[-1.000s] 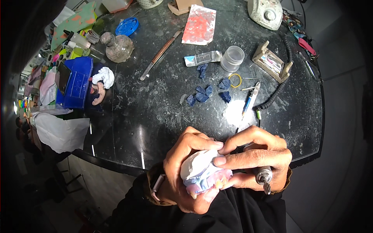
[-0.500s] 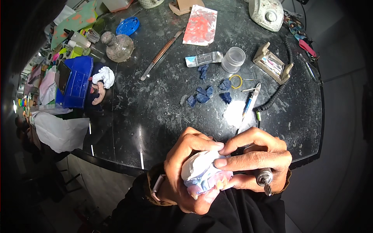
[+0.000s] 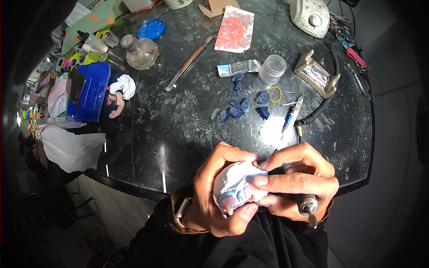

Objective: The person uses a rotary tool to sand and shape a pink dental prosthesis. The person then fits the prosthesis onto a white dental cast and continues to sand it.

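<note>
My left hand (image 3: 206, 181) is wrapped around a white and bluish dental cast (image 3: 236, 176), close to my body at the table's front edge. Along its lower side sits a pinkish denture part (image 3: 228, 206) with a yellowish tooth. My right hand (image 3: 308, 181) is closed on a metal rotary handpiece (image 3: 308, 205), its bur end pointing down toward me. Fingertips of that same hand also rest on the cast's right side. Most of the handpiece's body is hidden by the fingers.
Beyond my hands lie a blue-handled knife (image 3: 290, 120), dark blue scraps (image 3: 237, 107), a yellow ring (image 3: 275, 94), a clear cup (image 3: 272, 69) and a bur holder (image 3: 316, 76). A black coiled cord (image 3: 317, 114) runs at the right. A blue box (image 3: 91, 91) stands left.
The cast has tilted in my left hand, so more of its bluish side shows and fewer teeth. My right hand still holds the handpiece, slightly shifted; the whole view has moved a little.
</note>
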`<state>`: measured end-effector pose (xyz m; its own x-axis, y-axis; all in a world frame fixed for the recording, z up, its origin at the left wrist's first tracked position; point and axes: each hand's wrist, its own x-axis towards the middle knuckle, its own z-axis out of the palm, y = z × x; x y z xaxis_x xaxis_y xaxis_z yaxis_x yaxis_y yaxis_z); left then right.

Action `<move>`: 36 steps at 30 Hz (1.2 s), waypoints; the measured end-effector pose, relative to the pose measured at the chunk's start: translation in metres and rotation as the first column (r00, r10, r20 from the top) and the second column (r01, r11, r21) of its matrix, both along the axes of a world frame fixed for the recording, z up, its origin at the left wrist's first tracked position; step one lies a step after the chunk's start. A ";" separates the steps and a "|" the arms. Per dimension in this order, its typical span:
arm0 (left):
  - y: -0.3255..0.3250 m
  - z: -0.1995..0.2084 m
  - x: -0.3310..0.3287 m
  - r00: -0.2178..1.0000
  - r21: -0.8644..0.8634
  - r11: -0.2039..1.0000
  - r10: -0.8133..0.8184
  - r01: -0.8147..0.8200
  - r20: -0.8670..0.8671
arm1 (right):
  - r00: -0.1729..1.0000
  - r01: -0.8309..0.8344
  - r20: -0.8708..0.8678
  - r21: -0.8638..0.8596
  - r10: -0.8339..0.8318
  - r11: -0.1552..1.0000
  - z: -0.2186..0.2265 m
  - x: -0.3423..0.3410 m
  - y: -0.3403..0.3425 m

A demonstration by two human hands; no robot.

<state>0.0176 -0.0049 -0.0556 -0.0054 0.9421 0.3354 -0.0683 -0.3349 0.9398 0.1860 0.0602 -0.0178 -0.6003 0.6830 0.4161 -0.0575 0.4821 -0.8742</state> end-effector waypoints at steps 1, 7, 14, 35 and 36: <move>0.000 -0.001 0.000 1.000 -0.001 1.000 0.000 0.000 -0.001 | 1.000 0.014 0.016 -0.007 -0.014 1.000 0.000 0.000 -0.001; -0.007 0.006 0.009 0.926 -0.158 0.984 -0.021 0.087 0.378 | 0.999 0.015 0.047 -0.001 -0.015 1.000 0.006 0.001 -0.001; -0.008 0.008 0.003 0.968 -0.149 0.986 -0.035 0.074 0.247 | 0.996 0.084 0.032 0.008 -0.084 0.996 0.002 -0.005 -0.004; -0.006 0.016 0.005 0.939 -0.388 0.917 0.052 0.090 0.341 | 0.956 0.260 0.048 0.316 -0.289 0.913 -0.004 -0.014 -0.005; -0.006 0.015 0.005 0.939 -0.392 0.915 0.050 0.094 0.340 | 0.960 0.252 0.038 0.318 -0.278 0.914 -0.006 -0.014 -0.004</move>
